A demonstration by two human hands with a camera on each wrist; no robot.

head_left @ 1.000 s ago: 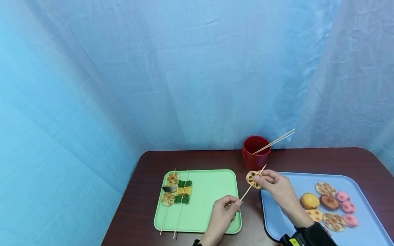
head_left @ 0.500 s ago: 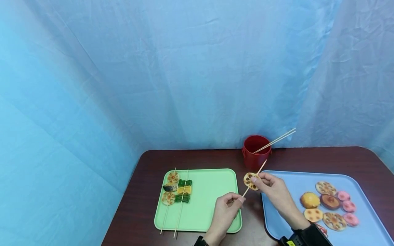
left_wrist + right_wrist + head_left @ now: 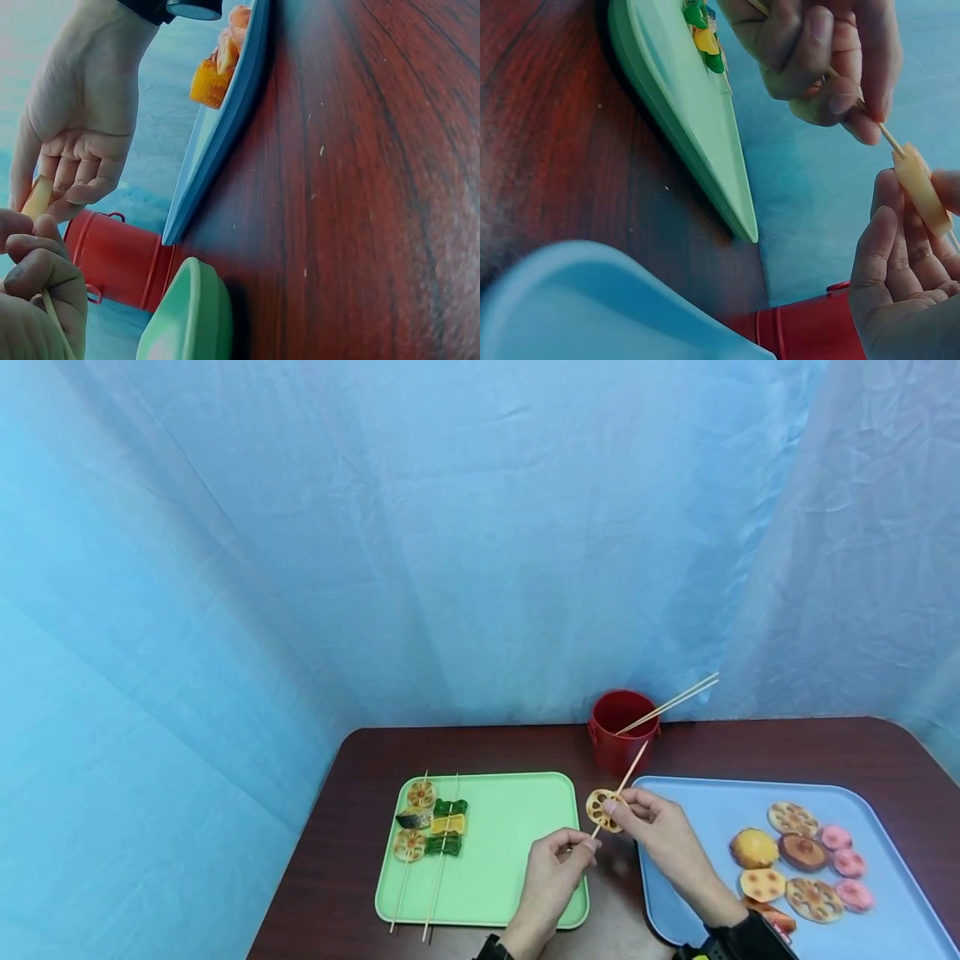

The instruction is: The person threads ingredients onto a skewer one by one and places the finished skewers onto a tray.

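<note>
Apparently the threading is partway along: on the pale green rectangular tray (image 3: 517, 827) lie two filled skewers, one bearing two lotus-root slices around a dark-skinned piece (image 3: 415, 820), the other two green pieces around a yellow one (image 3: 448, 827). A third thin wooden stick (image 3: 632, 766) is held above the tabletop (image 3: 480, 747), between the two trays, and carries a single round, holed, yellowish lotus-root slice (image 3: 598, 810). By my reading, this one is barely begun, since loose food pieces (image 3: 803, 852) lie on the light blue tray (image 3: 693, 810) and two bare sticks (image 3: 682, 697) lean in the red bucket (image 3: 622, 756). The left hand (image 3: 555, 870) has its fingers curled, pinching the stick below the slice; the right hand (image 3: 663, 839) pinches the slice itself between thumb and fingers, with the stick's point emerging beyond it.
</note>
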